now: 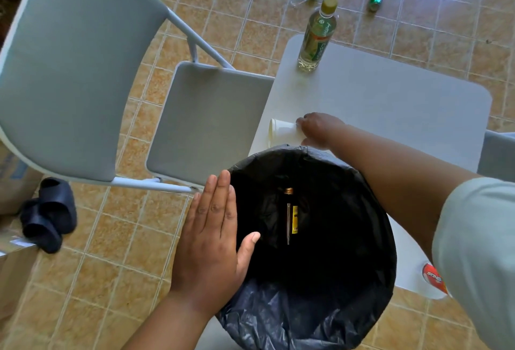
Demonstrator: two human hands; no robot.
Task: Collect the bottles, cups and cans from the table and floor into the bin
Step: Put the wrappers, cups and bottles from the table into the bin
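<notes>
The right hand [320, 129] reaches over the bin [348, 322], fingers curled at the base of a white paper cup [281, 133] lying on its side on the tabletop [390, 104]; whether it grips the cup I cannot tell. The left hand [214, 241] lies flat and open on the bin's rim. A dark bottle [291, 216] lies inside. A capped bottle [317, 35] stands upright at the tabletop's far corner.

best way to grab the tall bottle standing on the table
Probably around the labelled middle of the tall bottle, coming in level from the near side. It stands upright near the table's far corner, capped, with bare tabletop around it, so a sideways wrap below the neck looks steadiest.
</notes>
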